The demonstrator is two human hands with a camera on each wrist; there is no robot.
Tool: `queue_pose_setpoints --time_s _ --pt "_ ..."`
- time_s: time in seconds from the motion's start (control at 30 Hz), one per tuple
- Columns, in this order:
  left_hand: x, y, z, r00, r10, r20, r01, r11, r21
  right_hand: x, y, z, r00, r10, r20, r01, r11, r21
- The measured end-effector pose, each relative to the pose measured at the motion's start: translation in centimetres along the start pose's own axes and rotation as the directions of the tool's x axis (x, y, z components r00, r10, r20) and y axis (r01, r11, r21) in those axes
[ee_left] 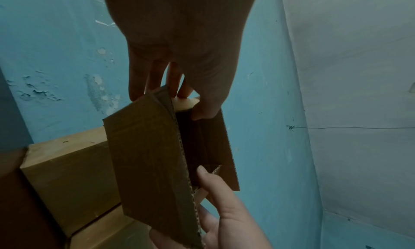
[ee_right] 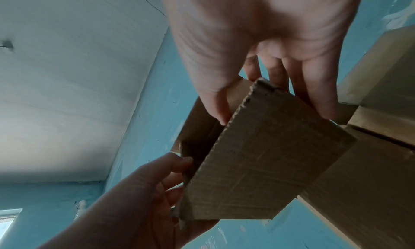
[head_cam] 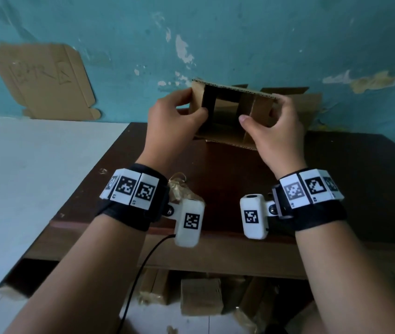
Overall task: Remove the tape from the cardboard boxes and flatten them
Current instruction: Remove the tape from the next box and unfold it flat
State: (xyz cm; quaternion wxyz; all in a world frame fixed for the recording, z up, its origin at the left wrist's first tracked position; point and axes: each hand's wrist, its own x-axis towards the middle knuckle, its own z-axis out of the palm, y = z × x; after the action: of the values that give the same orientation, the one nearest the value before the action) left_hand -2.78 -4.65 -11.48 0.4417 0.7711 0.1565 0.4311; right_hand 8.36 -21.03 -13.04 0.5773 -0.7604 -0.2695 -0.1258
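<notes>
I hold a small cardboard box (head_cam: 232, 114) up between my two hands, above the far part of the dark wooden table (head_cam: 215, 169). The box is open at both ends, so I see straight through it. My left hand (head_cam: 172, 124) pinches its left wall, thumb inside the opening and fingers curled round the outside. My right hand (head_cam: 276, 133) pinches the right wall the same way, thumb tip on the inner flap, fingers behind. Just beyond my right hand a larger opened carton (head_cam: 309, 104) stands against the blue wall. Near my left wrist a crumpled wad of tape (head_cam: 179, 186) lies on the table. Far off past my left hand, a flattened cardboard sheet (head_cam: 44, 80) leans on the wall.
</notes>
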Motion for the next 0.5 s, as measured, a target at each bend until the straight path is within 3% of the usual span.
queue_pose_setpoints --time_s 0.13,0.5 --pt "-0.5 0.0 0.0 1.0 -0.024 0.005 0.024 1.0 -0.005 -0.1 0.4 0.0 1.0 0.003 0.03 -0.003 1.0 0.01" --pt "-1.4 0.1 -0.3 1.0 -0.006 -0.026 0.007 0.999 0.036 -0.6 0.4 -1.0 0.986 0.022 0.165 -0.062 0.968 0.243"
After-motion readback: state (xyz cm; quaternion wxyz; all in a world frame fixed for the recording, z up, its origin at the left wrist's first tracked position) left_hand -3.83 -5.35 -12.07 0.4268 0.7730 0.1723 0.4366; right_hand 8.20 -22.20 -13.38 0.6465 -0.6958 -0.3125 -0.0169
